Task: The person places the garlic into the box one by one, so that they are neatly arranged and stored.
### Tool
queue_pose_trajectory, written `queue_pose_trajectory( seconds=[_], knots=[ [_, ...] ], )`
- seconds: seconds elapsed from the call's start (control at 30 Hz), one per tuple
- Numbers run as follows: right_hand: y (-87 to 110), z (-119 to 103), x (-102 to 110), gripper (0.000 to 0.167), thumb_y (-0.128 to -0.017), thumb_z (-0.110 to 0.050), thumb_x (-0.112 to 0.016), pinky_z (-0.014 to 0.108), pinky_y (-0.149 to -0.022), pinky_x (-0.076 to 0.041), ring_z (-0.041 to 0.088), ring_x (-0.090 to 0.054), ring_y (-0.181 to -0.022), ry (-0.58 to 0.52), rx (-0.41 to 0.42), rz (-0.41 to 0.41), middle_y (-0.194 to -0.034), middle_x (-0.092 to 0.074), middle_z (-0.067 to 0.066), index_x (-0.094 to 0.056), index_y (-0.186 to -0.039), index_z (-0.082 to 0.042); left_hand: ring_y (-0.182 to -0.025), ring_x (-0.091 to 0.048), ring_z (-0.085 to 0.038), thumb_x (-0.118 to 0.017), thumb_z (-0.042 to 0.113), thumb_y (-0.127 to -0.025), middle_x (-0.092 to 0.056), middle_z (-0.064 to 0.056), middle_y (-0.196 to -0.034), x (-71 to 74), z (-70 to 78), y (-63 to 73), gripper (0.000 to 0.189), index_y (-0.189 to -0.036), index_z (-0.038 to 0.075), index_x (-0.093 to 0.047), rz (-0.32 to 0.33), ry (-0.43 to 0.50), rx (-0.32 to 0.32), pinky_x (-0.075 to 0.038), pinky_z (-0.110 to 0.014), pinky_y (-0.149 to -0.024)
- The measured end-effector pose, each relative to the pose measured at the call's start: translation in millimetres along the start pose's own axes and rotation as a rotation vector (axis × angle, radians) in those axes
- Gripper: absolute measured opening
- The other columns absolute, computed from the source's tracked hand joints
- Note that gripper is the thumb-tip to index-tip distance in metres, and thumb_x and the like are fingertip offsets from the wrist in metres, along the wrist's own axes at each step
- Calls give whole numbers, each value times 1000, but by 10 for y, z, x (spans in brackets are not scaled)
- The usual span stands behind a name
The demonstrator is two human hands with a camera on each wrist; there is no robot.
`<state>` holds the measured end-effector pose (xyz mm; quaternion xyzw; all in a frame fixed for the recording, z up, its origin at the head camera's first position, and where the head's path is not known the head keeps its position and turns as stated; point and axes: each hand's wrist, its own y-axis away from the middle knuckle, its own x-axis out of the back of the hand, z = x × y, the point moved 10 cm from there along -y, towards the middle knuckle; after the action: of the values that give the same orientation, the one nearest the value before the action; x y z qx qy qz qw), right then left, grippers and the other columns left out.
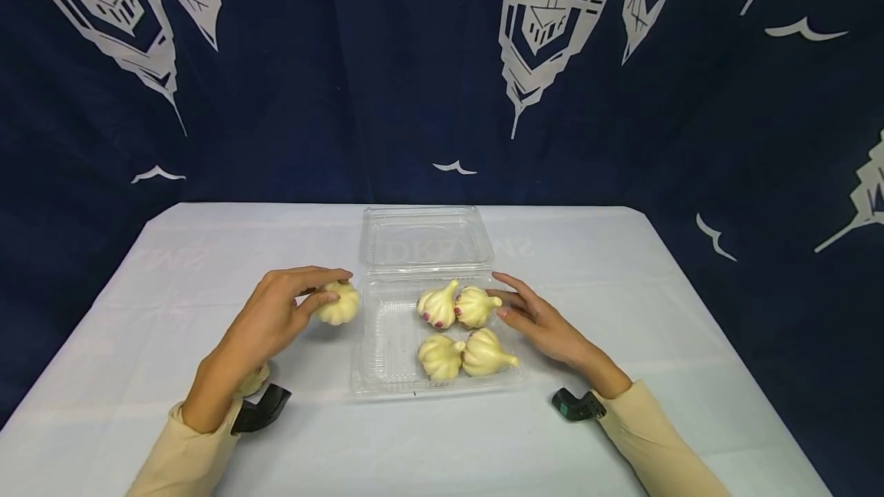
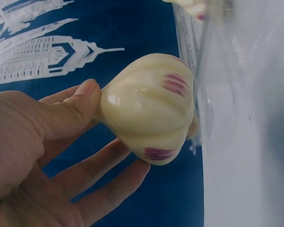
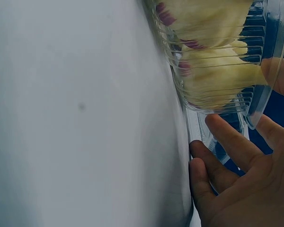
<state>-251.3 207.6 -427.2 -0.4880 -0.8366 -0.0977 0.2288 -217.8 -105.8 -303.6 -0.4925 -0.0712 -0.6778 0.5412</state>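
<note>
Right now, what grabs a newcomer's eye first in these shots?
The open clear plastic box mid-table, with four garlic bulbs clustered in its right half. Next, the left hand gripping a fifth garlic bulb just left of the box, while the right hand rests with straight fingers against the box's right edge. Behind it all hangs a dark blue curtain printed with white skyscrapers.

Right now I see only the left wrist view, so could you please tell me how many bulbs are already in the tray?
Observer: Four bulbs lie in the tray, all in its right half.
Operator: Thank you. Where is the right hand?
Observer: The right hand rests against the tray's right wall, fingers straight.
Operator: And the lid?
Observer: The lid lies open behind the tray.
</note>
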Motion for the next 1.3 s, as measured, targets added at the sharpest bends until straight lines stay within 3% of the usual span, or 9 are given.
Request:
queue_pose_trajectory(
  seconds=[0.13, 0.37, 0.47, 0.63, 0.9, 1.1, 1.3],
  knots=[
    [0, 0, 2, 60, -107, -21, -50, 27, -105, -43, 35, -48, -138, 7, -5, 0, -152, -47, 15, -21, -159, -17, -103, -71, -23, -74, -1, -87, -75, -5, -113, -68, 46, -81, 33, -119, 8, -73, -2, 57, 8, -58, -42, -82],
    [-9, 15, -20, 59, -107, -23, -49, 47, -107, -43, 35, -48, -138, 13, -10, -6, -153, -46, 15, -21, -159, -22, -107, -70, -24, -73, 5, -89, -74, -5, -114, -254, 98, -200, 32, -120, 9, -71, -29, 121, 30, -58, -43, -85],
    [-12, 18, -24, 59, -107, -23, -49, 51, -107, -42, 35, -48, -138, 11, -10, -5, -153, -46, 15, -21, -159, -22, -104, -70, -21, -74, 7, -89, -74, -3, -111, -337, 110, -230, 29, -117, 11, -70, -43, 146, 33, -59, -41, -84],
    [-14, 11, -18, 59, -107, -23, -49, 46, -107, -43, 35, -48, -138, 9, -4, -4, -152, -47, 15, -21, -159, -20, -100, -68, -20, -74, 8, -89, -74, -2, -105, -448, 88, -259, 22, -110, 12, -70, -44, 182, 35, -59, -41, -82],
    [-3, 13, -2, 60, -107, -22, -49, 34, -107, -44, 35, -48, -138, 1, -4, 2, -152, -47, 15, -21, -159, -18, -91, -66, -21, -75, 10, -88, -74, 0, -97, -605, 31, -273, 21, -109, 11, -71, -35, 146, 33, -56, -44, -83],
    [-3, 29, -8, 60, -107, -21, -49, 25, -105, -43, 35, -47, -138, -9, -4, 1, -152, -47, 15, -20, -159, -16, -91, -65, -22, -75, 13, -88, -75, 0, -100, -710, -43, -247, 22, -110, 13, -73, -57, 97, 68, -51, -44, -84],
    [-3, 20, -9, 60, -107, -22, -49, 27, -105, -43, 36, -47, -138, 4, -6, 3, -152, -47, 16, -20, -159, -16, -99, -68, -24, -76, 16, -88, -76, 0, -106, -802, -98, -228, 26, -113, 10, -73, -84, 42, 92, -51, -46, -87]
  ],
)
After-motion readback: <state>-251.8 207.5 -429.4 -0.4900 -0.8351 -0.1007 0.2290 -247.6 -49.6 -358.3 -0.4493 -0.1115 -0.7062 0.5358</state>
